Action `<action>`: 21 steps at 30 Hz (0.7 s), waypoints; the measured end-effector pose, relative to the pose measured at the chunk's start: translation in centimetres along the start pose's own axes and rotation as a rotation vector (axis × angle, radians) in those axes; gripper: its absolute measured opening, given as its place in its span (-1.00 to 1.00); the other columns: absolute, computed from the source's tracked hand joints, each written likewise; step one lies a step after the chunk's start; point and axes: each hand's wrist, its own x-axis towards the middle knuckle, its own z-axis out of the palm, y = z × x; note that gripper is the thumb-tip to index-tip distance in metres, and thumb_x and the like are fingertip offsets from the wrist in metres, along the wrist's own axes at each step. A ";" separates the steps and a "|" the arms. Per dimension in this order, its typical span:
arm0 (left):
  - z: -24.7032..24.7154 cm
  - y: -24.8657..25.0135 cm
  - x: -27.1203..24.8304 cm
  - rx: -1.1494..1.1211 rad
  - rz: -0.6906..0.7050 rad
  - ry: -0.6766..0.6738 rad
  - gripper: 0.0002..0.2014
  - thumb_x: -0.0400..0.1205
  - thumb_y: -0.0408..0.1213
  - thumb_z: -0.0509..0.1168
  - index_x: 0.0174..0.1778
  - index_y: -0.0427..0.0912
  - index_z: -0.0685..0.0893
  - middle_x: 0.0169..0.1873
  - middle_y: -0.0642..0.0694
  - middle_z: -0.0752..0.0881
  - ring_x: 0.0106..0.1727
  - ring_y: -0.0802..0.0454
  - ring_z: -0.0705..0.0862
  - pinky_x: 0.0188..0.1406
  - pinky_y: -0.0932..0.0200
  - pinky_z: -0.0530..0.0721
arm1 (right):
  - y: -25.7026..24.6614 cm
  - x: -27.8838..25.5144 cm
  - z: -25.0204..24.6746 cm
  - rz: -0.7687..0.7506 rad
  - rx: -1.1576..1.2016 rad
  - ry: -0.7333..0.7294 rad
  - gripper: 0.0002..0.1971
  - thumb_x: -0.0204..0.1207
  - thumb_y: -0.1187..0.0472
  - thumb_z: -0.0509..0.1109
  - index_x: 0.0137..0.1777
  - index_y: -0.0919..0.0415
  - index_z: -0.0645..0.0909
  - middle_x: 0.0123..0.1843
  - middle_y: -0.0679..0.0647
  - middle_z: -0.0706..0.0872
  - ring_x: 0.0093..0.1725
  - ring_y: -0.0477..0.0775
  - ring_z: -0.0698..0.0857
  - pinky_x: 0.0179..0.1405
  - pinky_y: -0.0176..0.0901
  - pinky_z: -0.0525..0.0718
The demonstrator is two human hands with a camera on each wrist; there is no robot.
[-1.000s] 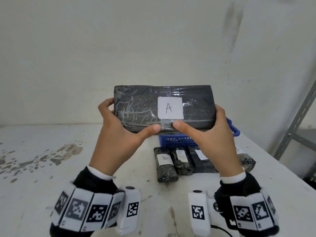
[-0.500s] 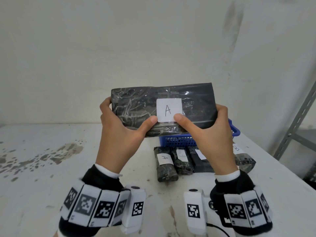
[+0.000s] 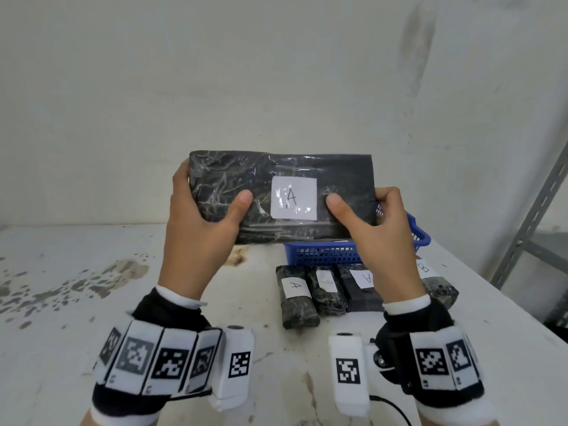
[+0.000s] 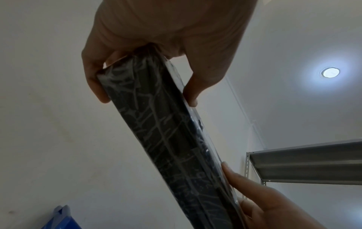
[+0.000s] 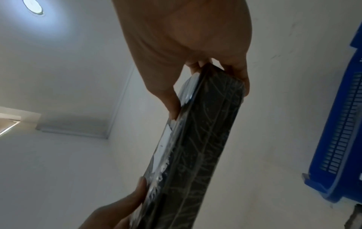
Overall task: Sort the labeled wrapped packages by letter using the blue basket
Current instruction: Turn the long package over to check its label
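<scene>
I hold a flat black wrapped package [image 3: 233,179] up in front of me, its white label reading "A" toward the head view. My left hand [image 3: 196,222] grips its left end, thumb on the front. My right hand [image 3: 378,229] grips the right end the same way. The package's narrow edge [image 4: 166,139] runs diagonally in the left wrist view, and also in the right wrist view [image 5: 205,147]. The blue basket [image 3: 322,255] stands on the table behind and below the package. In front of it lie several small wrapped packages, one labeled "A" [image 3: 296,298] and one "B" [image 3: 438,285].
The white table [image 3: 76,302] is stained at the left. A white wall rises behind it. A grey metal shelf frame [image 3: 534,216] stands at the right, past the table's right edge.
Both hands have tilted the package so its left end is higher and lowered it a little. The thumbs have slid apart, away from the label.
</scene>
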 end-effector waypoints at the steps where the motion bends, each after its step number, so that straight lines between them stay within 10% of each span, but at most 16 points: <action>1: 0.0 0.0 0.0 -0.009 -0.007 -0.004 -0.29 0.57 0.01 0.41 0.60 0.01 0.27 0.40 0.07 0.56 0.41 0.10 0.56 0.48 -0.04 0.51 | 0.2 0.1 0.0 0.020 0.022 -0.008 -0.56 0.42 -0.10 0.58 0.14 0.03 0.48 0.03 -0.20 0.75 -0.08 -0.37 0.75 -0.10 -0.42 0.71; 8: -0.2 0.0 0.4 -0.070 -0.065 -0.006 -0.63 0.81 -0.06 -0.04 0.55 0.06 0.31 0.24 0.16 0.58 0.23 0.18 0.57 0.07 0.35 0.49 | 0.2 0.3 -0.4 0.087 0.148 -0.031 -0.62 0.58 -0.03 0.45 0.32 0.02 0.49 0.09 -0.05 0.83 -0.01 -0.16 0.81 -0.21 -0.48 0.68; 15: -0.4 -0.6 0.6 -0.068 -0.034 -0.008 -0.57 0.82 -0.08 -0.07 0.65 0.13 0.23 0.54 0.12 0.44 0.54 0.17 0.40 0.57 0.09 0.34 | -0.4 0.4 -0.7 0.030 0.131 -0.107 -0.49 0.69 0.00 0.36 0.61 -0.26 0.37 0.15 -0.02 0.80 -0.01 -0.22 0.82 -0.18 -0.36 0.75; 21: -0.3 -0.2 0.5 -0.168 -0.103 0.005 -0.80 0.82 -0.08 -0.04 0.33 0.18 0.35 0.00 0.23 0.60 -0.08 0.39 0.60 -0.10 0.24 0.54 | -0.6 0.8 -1.0 0.079 0.102 -0.079 -0.70 0.71 -0.02 0.31 0.42 -0.24 0.50 -0.37 -0.25 0.77 -0.31 -0.35 0.76 -0.38 -0.37 0.69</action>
